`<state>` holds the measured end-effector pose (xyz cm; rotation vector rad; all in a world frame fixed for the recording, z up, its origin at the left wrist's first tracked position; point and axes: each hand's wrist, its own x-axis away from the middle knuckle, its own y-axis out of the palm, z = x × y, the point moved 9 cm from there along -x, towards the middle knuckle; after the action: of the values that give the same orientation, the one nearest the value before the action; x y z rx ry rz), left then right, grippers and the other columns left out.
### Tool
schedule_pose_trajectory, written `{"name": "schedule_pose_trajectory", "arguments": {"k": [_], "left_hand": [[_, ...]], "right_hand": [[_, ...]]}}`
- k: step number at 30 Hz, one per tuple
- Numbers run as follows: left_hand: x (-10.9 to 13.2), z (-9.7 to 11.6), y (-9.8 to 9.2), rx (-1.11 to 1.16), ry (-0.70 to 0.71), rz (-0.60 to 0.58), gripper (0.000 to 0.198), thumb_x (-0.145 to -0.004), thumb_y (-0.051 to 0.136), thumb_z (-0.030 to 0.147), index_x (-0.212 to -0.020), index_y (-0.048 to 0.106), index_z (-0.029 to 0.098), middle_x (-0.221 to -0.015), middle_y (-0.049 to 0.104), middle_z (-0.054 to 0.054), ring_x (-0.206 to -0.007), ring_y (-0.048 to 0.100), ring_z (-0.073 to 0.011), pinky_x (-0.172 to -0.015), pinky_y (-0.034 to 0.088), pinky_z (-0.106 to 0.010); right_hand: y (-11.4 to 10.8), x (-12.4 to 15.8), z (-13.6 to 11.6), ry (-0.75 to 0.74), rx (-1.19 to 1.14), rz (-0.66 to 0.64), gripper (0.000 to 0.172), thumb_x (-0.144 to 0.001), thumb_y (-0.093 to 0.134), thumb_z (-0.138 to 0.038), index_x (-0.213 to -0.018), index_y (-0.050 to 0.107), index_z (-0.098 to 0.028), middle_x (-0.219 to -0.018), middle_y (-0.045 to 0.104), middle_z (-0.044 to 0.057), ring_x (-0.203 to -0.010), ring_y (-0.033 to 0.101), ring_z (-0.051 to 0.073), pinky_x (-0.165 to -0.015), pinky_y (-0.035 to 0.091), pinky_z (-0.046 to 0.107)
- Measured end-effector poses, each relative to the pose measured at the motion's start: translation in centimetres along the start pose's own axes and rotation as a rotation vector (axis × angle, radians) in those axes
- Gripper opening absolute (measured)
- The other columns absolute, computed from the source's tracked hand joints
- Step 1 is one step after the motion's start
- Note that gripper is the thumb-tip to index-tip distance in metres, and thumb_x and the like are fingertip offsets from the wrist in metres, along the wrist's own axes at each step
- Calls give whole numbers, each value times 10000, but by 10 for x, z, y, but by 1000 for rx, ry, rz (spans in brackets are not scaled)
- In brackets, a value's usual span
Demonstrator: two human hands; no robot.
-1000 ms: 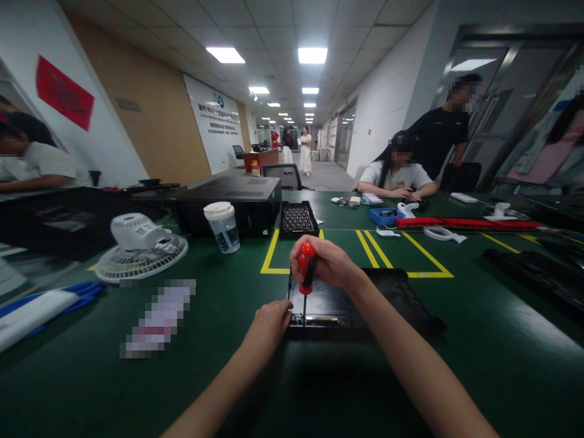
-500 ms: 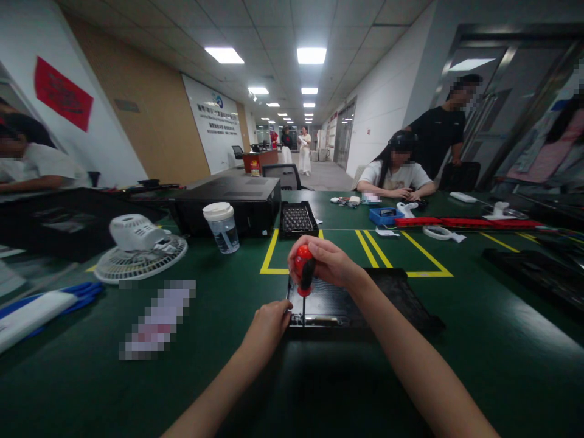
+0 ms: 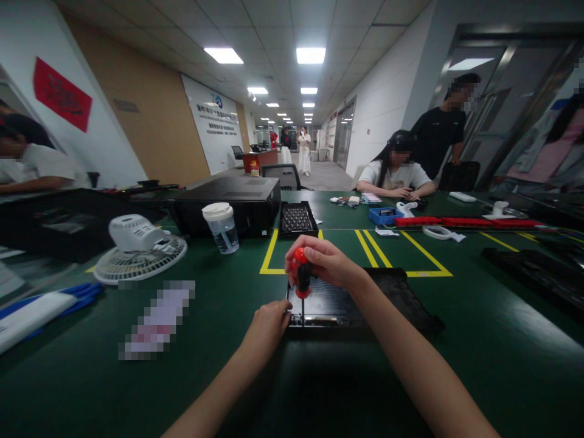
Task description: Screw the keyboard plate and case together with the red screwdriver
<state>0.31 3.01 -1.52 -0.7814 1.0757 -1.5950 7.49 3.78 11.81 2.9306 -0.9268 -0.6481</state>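
As right fingers (image 3: pixel 314 248) grip red-black screwdriver (image 3: pixel 302 277), left fingers (image 3: pixel 281 306) hold panel (image 3: pixel 387 293), black, ridged

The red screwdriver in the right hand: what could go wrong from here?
The red screwdriver might slip sideways and jab the left hand, which sits close to its shaft at the edge of the black panel. Pressing near that corner could also make the panel shift. The white-lidded cup, beside the black case, might tip if bumped.
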Motion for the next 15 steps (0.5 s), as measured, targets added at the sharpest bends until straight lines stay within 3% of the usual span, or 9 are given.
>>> {"name": "schedule_pose_trajectory", "arguments": {"k": [15], "left_hand": [[-1,-1,2,-17,-17,-11,259,-834,422,218,-1004,617,201,-1003,658,-57,-900,604,-162,-786,419,-245]], "right_hand": [[-7,0,-1,-31,35,48,257,-802,560,-365,-915,519,-138,-828,606,40,-625,623,131,-580,526,291]]}}
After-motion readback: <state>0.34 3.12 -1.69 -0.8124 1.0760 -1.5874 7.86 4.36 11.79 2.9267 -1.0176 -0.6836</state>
